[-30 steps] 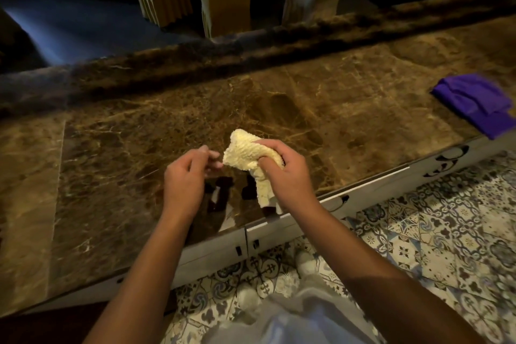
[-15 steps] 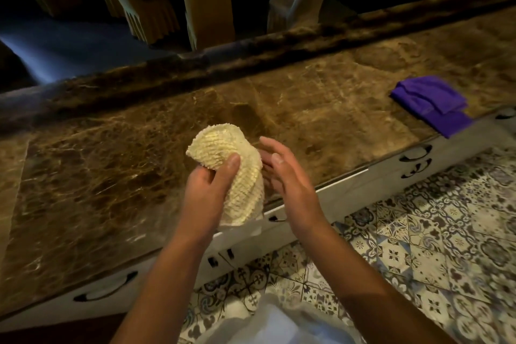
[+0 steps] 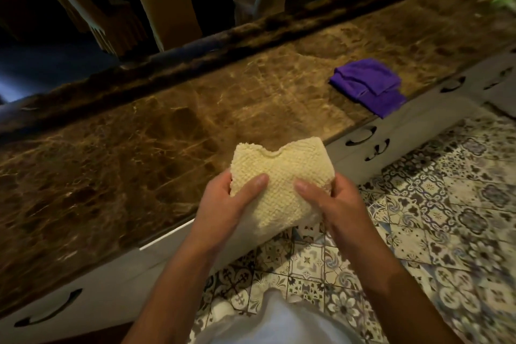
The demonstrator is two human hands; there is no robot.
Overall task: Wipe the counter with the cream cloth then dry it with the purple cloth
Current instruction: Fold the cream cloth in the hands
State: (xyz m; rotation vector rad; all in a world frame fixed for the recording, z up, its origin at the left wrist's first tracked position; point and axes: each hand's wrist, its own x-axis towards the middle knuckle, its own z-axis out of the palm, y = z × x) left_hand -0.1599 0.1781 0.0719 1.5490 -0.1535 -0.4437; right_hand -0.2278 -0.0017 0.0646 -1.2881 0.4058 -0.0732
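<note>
I hold the cream cloth (image 3: 282,176), a textured waffle-weave piece folded into a thick pad, in the air over the front edge of the brown marble counter (image 3: 139,153). My left hand (image 3: 226,201) grips its left side with the thumb on top. My right hand (image 3: 332,198) grips its right side the same way. The purple cloth (image 3: 368,85) lies folded on the counter to the right, near the front edge, apart from both hands.
White cabinet drawers with cut-out handles (image 3: 360,138) run below the counter. A raised dark marble ledge (image 3: 251,31) borders the far side, with chairs (image 3: 167,8) beyond it. Patterned floor tiles (image 3: 446,218) spread at the right.
The cloth passed from a bunched one-hand hold into a flat folded pad gripped by both hands. The view shifted, so the purple cloth now sits further left in frame.
</note>
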